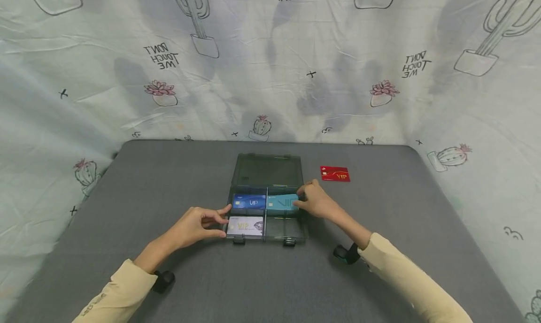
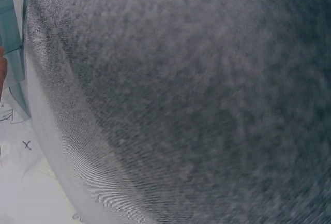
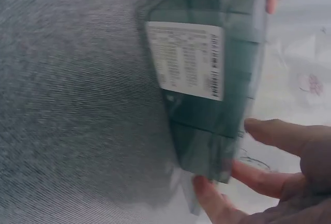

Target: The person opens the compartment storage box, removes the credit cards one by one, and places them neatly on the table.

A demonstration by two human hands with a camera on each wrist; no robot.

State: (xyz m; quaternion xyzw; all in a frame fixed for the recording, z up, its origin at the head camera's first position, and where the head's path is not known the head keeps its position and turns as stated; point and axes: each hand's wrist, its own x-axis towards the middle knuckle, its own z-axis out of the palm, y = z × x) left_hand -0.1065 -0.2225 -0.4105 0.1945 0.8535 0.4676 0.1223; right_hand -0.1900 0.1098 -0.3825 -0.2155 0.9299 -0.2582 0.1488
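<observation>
An open dark translucent box [image 1: 270, 170], its lid laid back, stands on the grey table with compartments toward me. A blue VIP card [image 1: 249, 202] lies in the back left compartment and a white VIP card [image 1: 245, 226] in the front left one. At the back right is a teal VIP card [image 1: 281, 202], its right end pinched by my right hand [image 1: 317, 198], whose fingers also meet the box rim in the right wrist view. My left hand [image 1: 194, 226] touches the box's left side, fingers and thumb apart. A red VIP card [image 1: 335, 173] lies right of the box.
Two latches [image 1: 289, 242] sit on the box's front edge. A white label [image 3: 186, 58] is on the box wall in the right wrist view. The grey table [image 1: 177, 168] ends at a patterned curtain [image 1: 270, 79] behind. Mostly table cloth fills the left wrist view.
</observation>
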